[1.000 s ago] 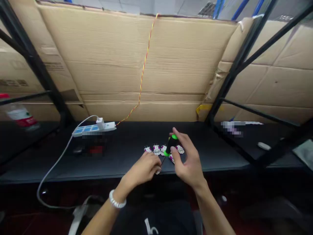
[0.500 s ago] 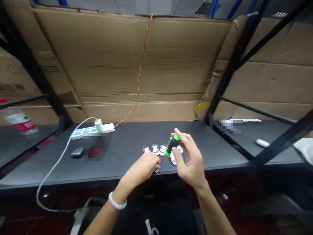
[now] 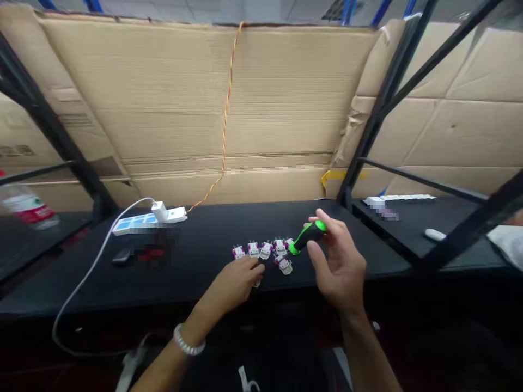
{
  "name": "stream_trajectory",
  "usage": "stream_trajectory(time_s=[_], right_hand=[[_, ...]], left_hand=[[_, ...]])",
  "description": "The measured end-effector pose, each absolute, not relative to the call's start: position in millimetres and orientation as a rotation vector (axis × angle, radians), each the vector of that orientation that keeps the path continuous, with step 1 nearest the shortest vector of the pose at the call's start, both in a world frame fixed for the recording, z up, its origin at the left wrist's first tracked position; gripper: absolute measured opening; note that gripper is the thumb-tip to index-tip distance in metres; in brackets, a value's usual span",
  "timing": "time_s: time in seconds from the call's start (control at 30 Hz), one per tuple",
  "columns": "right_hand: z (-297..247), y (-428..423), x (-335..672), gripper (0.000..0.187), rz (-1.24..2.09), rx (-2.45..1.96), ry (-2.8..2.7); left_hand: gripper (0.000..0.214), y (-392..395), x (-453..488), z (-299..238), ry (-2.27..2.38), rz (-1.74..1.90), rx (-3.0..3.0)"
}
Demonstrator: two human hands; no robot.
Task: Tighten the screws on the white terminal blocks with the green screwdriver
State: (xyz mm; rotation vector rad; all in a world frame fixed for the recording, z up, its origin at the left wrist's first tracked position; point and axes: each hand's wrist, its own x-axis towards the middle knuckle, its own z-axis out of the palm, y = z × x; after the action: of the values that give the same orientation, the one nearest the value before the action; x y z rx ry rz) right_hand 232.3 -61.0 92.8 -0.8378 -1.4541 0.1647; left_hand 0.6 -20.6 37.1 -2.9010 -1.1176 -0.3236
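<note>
My right hand (image 3: 341, 258) grips a screwdriver (image 3: 309, 236) by its black and green handle, which is tilted with its lower end toward the left. The blade cannot be made out against the small parts behind it. My left hand (image 3: 237, 282) is closed near the table's front edge, its fingers pressed around a small white part (image 3: 257, 282) that is mostly hidden. Just beyond my hands lie several small white and magenta parts with metal prongs, among them one part (image 3: 284, 265) nearest the front and another (image 3: 238, 252) at the left end.
On the black tabletop (image 3: 204, 272), a white power strip (image 3: 175, 214) with a plugged-in charger and white cable lies at left. A dark mouse-like object (image 3: 121, 257) sits before it. Black shelf posts flank the table; a cardboard panel (image 3: 171, 98) stands behind, with a twisted wire (image 3: 226, 117) hanging down.
My right hand has moved right with the screwdriver, drawing it away from the part in my left hand. The handle is now tilted flatter. My left hand stays in about the same place.
</note>
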Motion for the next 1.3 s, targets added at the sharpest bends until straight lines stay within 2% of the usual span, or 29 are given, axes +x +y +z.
stream_trajectory(time_s=[0.17, 0.37, 0.73, 0.93, 1.03, 1.07, 1.17, 1.3], right_hand=[[95.5, -60.9, 240.1, 0.056, 0.149, -0.811, -1.397], [101.3, -63.6, 252.7, 0.054, 0.148, -0.799, -1.351], [104.7, -64.8, 265.5, 0.053, 0.106, -0.794, -1.294], [109.1, -58.8, 255.9, 0.047, 0.059, -0.712, -1.096], [109.0, -59.4, 238.2, 0.041, 0.046, -0.645, -0.912], [108.1, -61.4, 230.7, 0.039, 0.073, -0.628, -0.878], [104.2, -71.0, 208.3, 0.032, 0.239, -0.531, -0.820], [98.3, -80.2, 193.9, 0.028, 0.305, -0.538, -0.749]], left_hand=[[0.018, -12.2, 2.7, 43.5, -1.097, -0.355, -2.916], [0.019, -1.8, 26.3, 50.4, -1.393, -0.607, -2.887], [0.022, 9.2, 42.5, 45.3, -1.573, -0.571, -2.897], [0.023, -21.4, 28.2, 69.3, -1.598, -1.079, -3.052], [0.023, -59.2, 43.8, 75.0, -1.329, -1.448, -3.272], [0.031, -71.6, 53.4, 74.8, -1.153, -1.559, -3.328], [0.075, -96.7, 87.9, 72.0, -0.640, -1.748, -3.255], [0.109, -99.7, 122.7, 74.6, -0.607, -1.730, -2.936]])
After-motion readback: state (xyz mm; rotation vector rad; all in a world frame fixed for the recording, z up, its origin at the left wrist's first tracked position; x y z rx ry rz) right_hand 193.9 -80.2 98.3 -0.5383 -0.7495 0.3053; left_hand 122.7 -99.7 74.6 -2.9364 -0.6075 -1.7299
